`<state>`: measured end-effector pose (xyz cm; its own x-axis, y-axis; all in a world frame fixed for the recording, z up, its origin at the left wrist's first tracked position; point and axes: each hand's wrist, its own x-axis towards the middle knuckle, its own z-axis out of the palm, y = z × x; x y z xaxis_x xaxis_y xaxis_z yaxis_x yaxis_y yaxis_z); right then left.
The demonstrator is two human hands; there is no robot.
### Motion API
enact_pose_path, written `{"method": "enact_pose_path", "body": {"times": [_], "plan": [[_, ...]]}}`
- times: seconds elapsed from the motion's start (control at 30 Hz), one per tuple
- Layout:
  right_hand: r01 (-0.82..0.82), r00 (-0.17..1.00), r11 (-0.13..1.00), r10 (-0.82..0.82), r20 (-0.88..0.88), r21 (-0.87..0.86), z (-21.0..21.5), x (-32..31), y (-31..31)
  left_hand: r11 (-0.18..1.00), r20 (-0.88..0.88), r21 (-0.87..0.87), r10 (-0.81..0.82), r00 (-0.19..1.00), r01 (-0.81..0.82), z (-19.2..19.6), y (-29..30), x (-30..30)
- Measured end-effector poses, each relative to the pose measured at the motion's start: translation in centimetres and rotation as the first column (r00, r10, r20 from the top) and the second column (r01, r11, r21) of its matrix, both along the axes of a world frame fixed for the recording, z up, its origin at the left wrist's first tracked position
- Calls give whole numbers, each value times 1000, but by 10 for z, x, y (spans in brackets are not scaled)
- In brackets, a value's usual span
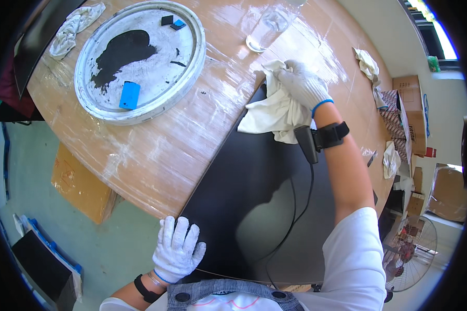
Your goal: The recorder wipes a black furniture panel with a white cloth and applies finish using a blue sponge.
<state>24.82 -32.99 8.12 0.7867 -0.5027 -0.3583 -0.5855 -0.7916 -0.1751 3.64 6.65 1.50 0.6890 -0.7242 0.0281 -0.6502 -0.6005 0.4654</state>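
A glossy black panel (228, 192) lies on the plastic-covered table in front of me. My right hand (302, 85), in a white knit glove with a blue cuff, grips a white cloth (275, 111) at the panel's far end. The cloth drapes over that end and hides its corner. My left hand (177, 249), gloved in white, rests at the panel's near left edge with its fingers stretched out. A black device with a cable (307, 145) is strapped to my right wrist, and the cable runs over the panel.
A round white lid (192, 78) with black residue holds a blue block (129, 95) at the far left. Beyond my right hand lies a clear container (267, 31). Crumpled cloths (367, 65) lie along the right edge. A cardboard box (80, 181) stands below the table, and a fan (410, 254) at right.
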Motion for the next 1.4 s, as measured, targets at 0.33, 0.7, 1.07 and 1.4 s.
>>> {"method": "enact_pose_path", "body": {"times": [0.33,0.7,1.07,1.4], "plan": [[-1,1000,998,2,18,-63,-9,-30,-17,1000,-19,9,-7,1000,7,-1,1,-1],[63,995,996,-68,-79,-64,-5,-62,-37,999,-14,42,-10,1000,11,2,3,-1],[-38,999,985,44,32,-171,-19,-76,-30,998,29,59,-13,1000,11,3,16,-2],[-50,825,967,182,535,-252,-53,-27,10,994,70,98,-56,996,49,-8,0,-6]]}}
